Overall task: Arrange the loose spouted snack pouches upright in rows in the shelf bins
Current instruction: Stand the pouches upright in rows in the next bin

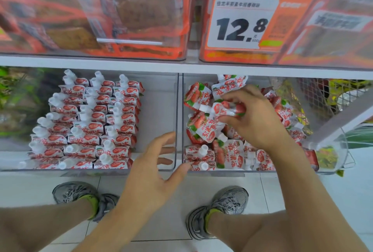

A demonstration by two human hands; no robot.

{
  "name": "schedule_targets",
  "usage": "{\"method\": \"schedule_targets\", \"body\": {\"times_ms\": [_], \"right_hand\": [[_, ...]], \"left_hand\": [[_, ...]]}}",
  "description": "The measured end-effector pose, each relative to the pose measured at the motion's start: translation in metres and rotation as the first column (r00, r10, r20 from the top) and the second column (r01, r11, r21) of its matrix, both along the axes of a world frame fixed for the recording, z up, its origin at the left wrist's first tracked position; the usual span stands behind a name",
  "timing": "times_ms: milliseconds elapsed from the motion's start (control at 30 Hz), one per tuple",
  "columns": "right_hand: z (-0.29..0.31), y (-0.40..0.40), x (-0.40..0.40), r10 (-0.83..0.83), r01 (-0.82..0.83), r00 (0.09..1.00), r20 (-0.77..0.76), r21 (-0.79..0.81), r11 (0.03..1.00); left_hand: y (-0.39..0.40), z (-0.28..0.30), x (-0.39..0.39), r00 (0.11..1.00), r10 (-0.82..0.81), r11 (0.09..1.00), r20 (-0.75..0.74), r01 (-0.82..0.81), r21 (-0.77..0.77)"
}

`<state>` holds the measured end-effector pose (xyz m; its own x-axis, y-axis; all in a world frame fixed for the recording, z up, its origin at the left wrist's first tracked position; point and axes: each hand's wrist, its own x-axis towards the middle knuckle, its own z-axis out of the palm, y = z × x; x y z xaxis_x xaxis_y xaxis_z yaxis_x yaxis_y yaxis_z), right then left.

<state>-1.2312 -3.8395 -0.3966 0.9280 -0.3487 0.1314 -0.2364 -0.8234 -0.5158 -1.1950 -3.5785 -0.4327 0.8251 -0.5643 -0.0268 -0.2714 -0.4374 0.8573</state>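
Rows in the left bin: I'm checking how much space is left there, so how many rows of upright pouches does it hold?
3. In the left bin, the first row runs along the left side, the second row down the middle, the third row beside the bare right strip. Pouches behind may be hidden.

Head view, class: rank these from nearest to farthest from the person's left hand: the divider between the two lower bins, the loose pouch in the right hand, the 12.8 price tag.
From the left hand:
1. Divider between the two lower bins: just right of the fingertips.
2. Loose pouch: held in the right hand, over the right bin.
3. 12.8 price tag: upper shelf, right.
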Motion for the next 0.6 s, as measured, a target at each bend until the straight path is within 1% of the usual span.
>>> {"method": "schedule_targets", "body": {"times_ms": [67, 100, 133, 167, 200, 267, 300, 333, 367, 400, 500, 600], "right_hand": [[0.002, -0.008, -0.006, 0.002, -0.001, 0.999, -0.035, 0.04, 0.999], [0.004, -0.012, -0.005, 0.012, -0.01, 0.995, -0.103, 0.014, 1.0], [0.006, -0.014, 0.0, 0.032, -0.044, 0.98, -0.198, -0.06, 0.997], [0.008, -0.014, 0.007, 0.067, -0.115, 0.95, -0.305, -0.143, 0.983], [0.009, -0.011, 0.017, 0.126, -0.213, 0.908, -0.399, -0.182, 0.96], [0.008, -0.001, 0.038, 0.28, -0.411, 0.791, -0.543, -0.134, 0.902], [0.005, 0.006, 0.046, 0.328, -0.48, 0.731, -0.598, -0.109, 0.871], [0.0, 0.01, 0.05, 0.345, -0.523, 0.693, -0.633, -0.111, 0.845], [-0.006, 0.012, 0.052, 0.348, -0.543, 0.683, -0.642, -0.128, 0.83], [-0.009, 0.011, 0.051, 0.351, -0.541, 0.7, -0.622, -0.141, 0.829], [-0.003, -0.001, 0.038, 0.351, -0.482, 0.801, -0.485, -0.176, 0.858], [0.012, -0.027, 0.017, 0.223, -0.337, 0.902, -0.369, -0.28, 0.899]], "left_hand": [[-0.001, 0.003, 0.003, 0.999, 0.009, 1.0, -0.035, -0.009, -0.012], [-0.003, 0.004, 0.004, 1.0, 0.006, 1.0, -0.028, -0.007, -0.001], [-0.004, 0.005, 0.003, 1.0, 0.004, 1.0, -0.021, -0.003, 0.013], [-0.005, 0.005, 0.002, 1.0, 0.003, 1.0, -0.018, -0.002, 0.026], [-0.006, 0.004, 0.001, 1.0, 0.002, 0.999, -0.015, -0.002, 0.039], [-0.007, 0.003, 0.0, 1.0, 0.004, 0.998, -0.01, -0.003, 0.056], [-0.007, 0.002, 0.0, 1.0, 0.009, 0.998, -0.007, -0.009, 0.062], [-0.007, 0.001, 0.0, 1.0, 0.016, 0.998, -0.005, -0.015, 0.066], [-0.007, 0.001, 0.0, 1.0, 0.021, 0.997, -0.001, -0.021, 0.069], [-0.007, 0.001, 0.001, 1.0, 0.025, 0.997, 0.008, -0.025, 0.072], [-0.007, 0.001, 0.002, 0.999, 0.04, 0.997, 0.025, -0.042, 0.069], [-0.009, -0.001, 0.003, 0.998, 0.053, 0.997, 0.041, -0.055, 0.06]]}}
